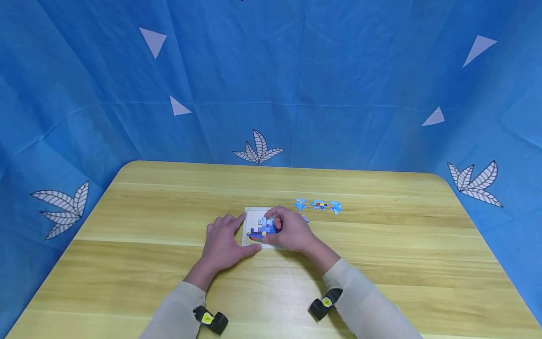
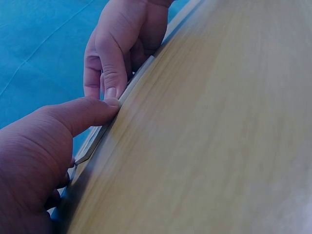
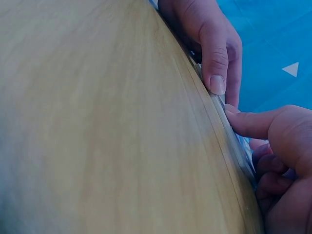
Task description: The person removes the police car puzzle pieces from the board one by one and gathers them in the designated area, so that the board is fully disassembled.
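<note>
A square jigsaw puzzle tray (image 1: 251,217) with a pale frame lies on the table, with blue picture pieces (image 1: 256,232) fitted in its lower part. My left hand (image 1: 224,241) holds the tray at its left side, forefinger at the upper left corner and thumb along the front edge. Over the right half of the tray, my right hand (image 1: 292,230) curls its thumb and fingers about a blue puzzle piece (image 1: 269,226). In the right wrist view, the right thumb (image 3: 251,123) reaches over the tray's edge, close to the left thumb (image 3: 217,73). My right palm hides the tray's right side.
Beyond the right hand lie loose puzzle pieces: a blue one (image 1: 300,204), a multicoloured one (image 1: 319,205) and another blue one (image 1: 336,207). A further piece (image 1: 305,219) shows partly behind the hand. A blue curtain (image 1: 296,84) hangs past the wooden table's (image 1: 402,226) far edge.
</note>
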Motion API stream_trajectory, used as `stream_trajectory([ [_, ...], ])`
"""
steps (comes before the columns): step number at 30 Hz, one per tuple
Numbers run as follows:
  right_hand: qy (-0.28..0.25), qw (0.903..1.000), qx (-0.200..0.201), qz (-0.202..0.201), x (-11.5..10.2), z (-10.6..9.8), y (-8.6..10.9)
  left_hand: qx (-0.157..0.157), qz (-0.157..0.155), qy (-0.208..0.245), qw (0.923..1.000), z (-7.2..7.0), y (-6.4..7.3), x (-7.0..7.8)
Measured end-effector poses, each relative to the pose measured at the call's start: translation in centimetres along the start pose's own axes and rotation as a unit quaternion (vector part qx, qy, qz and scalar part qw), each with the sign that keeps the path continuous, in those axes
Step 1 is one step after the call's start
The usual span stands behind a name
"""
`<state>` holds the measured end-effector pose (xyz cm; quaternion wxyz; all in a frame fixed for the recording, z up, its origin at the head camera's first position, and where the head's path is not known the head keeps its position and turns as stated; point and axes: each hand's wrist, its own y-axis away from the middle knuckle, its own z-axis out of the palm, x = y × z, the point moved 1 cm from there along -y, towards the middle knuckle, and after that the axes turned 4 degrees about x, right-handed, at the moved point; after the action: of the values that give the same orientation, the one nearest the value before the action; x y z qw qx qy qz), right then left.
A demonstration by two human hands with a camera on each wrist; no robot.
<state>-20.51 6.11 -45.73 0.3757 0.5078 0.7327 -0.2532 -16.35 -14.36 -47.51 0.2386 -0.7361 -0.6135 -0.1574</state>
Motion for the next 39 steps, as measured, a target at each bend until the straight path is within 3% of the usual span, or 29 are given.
stream_trajectory([
  [14,-0.017,0.9998,0.006,0.012,0.16,0.1,0.09,-0.001,0.001,0.001,1.0,0.01,-0.06,0.0],
  [22,-0.024,0.9997,0.005,0.0,0.31,0.21,0.12,-0.003,0.0,-0.001,1.0,0.0,-0.05,-0.02],
  [39,-0.001,0.9996,0.021,0.019,0.4,0.04,0.1,-0.003,0.0,0.001,1.0,-0.13,-0.03,0.01],
])
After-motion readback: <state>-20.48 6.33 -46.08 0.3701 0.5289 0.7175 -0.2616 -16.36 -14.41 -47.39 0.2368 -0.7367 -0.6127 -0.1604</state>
